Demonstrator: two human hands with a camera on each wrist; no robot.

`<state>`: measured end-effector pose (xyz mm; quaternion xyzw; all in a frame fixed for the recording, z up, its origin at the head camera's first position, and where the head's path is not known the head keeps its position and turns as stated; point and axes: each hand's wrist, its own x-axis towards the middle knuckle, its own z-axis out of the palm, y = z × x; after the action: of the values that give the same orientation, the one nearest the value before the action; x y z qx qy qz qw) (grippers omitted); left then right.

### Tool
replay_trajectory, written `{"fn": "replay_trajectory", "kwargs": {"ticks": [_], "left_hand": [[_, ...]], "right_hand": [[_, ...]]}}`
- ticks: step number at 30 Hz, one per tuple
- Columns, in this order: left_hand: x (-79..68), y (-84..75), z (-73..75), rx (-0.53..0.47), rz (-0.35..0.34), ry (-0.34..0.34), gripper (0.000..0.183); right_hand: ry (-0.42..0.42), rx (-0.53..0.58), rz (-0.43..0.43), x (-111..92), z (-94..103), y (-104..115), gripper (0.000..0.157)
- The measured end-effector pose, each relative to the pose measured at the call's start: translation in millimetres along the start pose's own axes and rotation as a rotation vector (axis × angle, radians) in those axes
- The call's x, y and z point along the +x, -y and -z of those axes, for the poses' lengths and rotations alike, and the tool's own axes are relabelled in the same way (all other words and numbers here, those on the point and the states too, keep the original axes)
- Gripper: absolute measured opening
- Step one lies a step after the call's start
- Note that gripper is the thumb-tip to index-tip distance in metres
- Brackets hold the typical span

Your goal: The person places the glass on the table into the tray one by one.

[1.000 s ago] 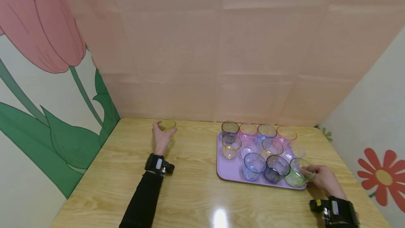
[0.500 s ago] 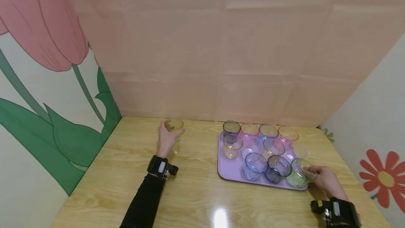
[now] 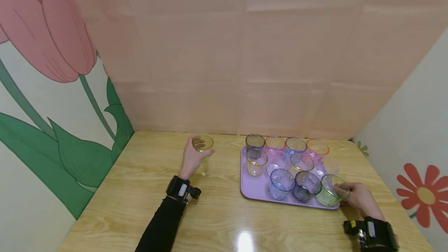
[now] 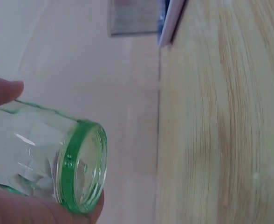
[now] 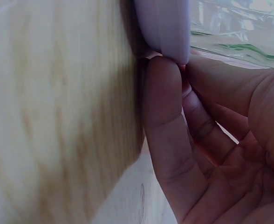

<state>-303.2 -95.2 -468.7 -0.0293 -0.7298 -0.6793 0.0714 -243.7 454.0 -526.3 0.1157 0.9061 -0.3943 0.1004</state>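
My left hand (image 3: pixel 191 159) grips a clear green-tinted drinking glass (image 3: pixel 203 147) around its side, above the table to the left of the purple tray (image 3: pixel 252 188). In the left wrist view the glass's thick green base (image 4: pixel 74 165) points to the right, with the thumb on one side and fingers on the other. At the tray's front right corner, my right hand (image 3: pixel 362 199) holds the rim; up close, the fingers (image 5: pixel 164 102) lie under the tray edge (image 5: pixel 167 28) and the thumb is against it. A green glass (image 3: pixel 327 196) stands on the tray beside that hand.
Several more glasses stand close together on the tray, among them a blue one (image 3: pixel 281 186), a dark grey one (image 3: pixel 306 189) and a pink one (image 3: pixel 275 144). A pink-beige covered wall (image 3: pixel 224 69) rises behind the wooden table (image 3: pixel 210 213).
My left hand has moved right and slightly nearer to me with the green-tinted glass, toward the tray. The right hand and the tray stay in place.
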Motion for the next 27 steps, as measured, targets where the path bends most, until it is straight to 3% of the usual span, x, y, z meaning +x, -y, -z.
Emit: {"fn": "replay_trajectory", "kwargs": {"ticks": [11, 21, 27], "left_hand": [[-7.2, -0.5, -23.4, 0.064, -0.052, 0.148, 0.076], [-17.5, -1.2, -50.4, 0.094, -0.116, 0.292, 0.076], [-25.6, 0.4, -64.3, 0.138, -0.122, 0.311, 0.076]], "right_hand": [[-0.001, 0.004, 0.003, 0, 0.4, -1, 0.042], [0.007, 0.006, 0.000, 2, 1.3, -3, 0.046], [0.004, -0.006, -0.011, 2, 1.5, -3, 0.047]]}}
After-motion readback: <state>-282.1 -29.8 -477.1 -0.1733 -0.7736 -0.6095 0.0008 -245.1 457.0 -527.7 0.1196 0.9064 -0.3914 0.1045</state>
